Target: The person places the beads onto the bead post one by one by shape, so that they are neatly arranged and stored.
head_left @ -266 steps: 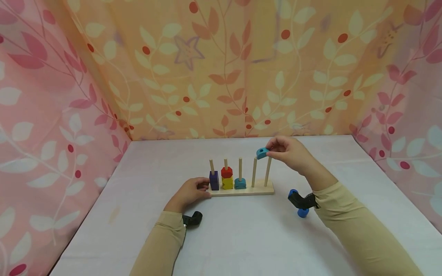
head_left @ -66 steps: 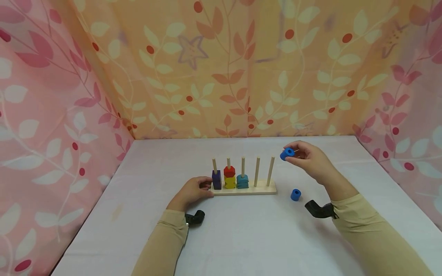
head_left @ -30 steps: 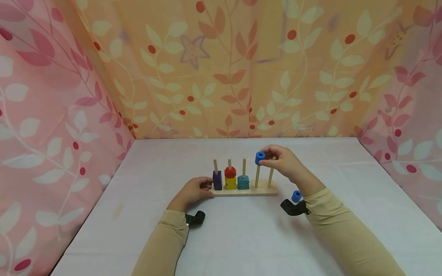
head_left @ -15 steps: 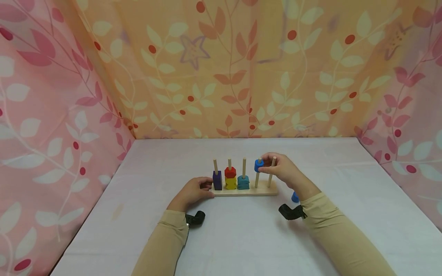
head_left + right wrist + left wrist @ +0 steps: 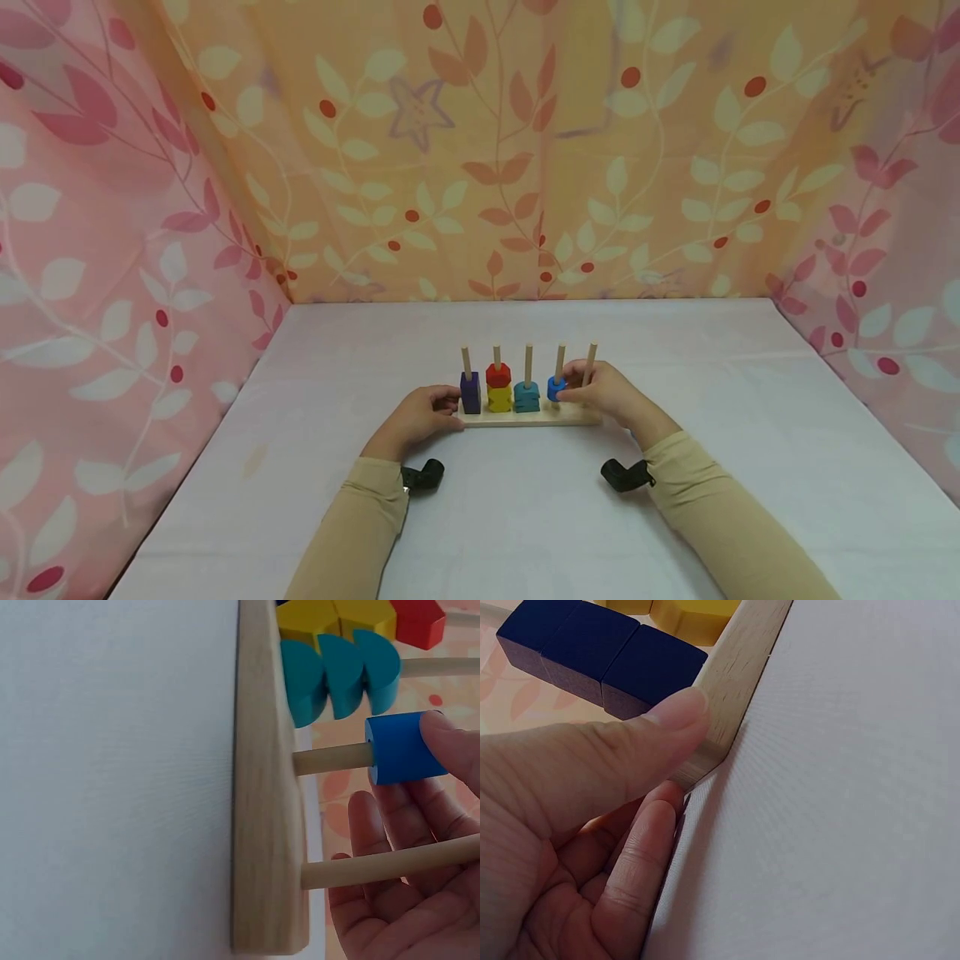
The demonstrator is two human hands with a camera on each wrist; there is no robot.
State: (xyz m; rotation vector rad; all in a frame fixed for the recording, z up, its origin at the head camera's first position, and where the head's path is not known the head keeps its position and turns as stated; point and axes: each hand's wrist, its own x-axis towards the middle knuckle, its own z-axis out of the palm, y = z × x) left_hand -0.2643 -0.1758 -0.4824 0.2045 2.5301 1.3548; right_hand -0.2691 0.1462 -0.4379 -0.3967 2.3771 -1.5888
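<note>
Blue wooden cylinder bead (image 5: 556, 388) partway down fourth peg, pinched by right hand (image 5: 600, 394) from 3 o'clock; left hand (image 5: 414, 417) clamped on pale wooden base (image 5: 525, 416) at 9 o'clock, apparently steadying.

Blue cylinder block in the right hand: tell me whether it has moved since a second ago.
Yes. The blue cylinder block has slid down the fourth wooden peg, from its tip toward the wooden base.

Peg board (image 5: 528, 416) set mid-tabletop (image 5: 525, 517).
Five pegs are ranged left to right; a ring (image 5: 556, 388) is threaded on the fourth peg (image 5: 559, 360), partway down, above the base.
</note>
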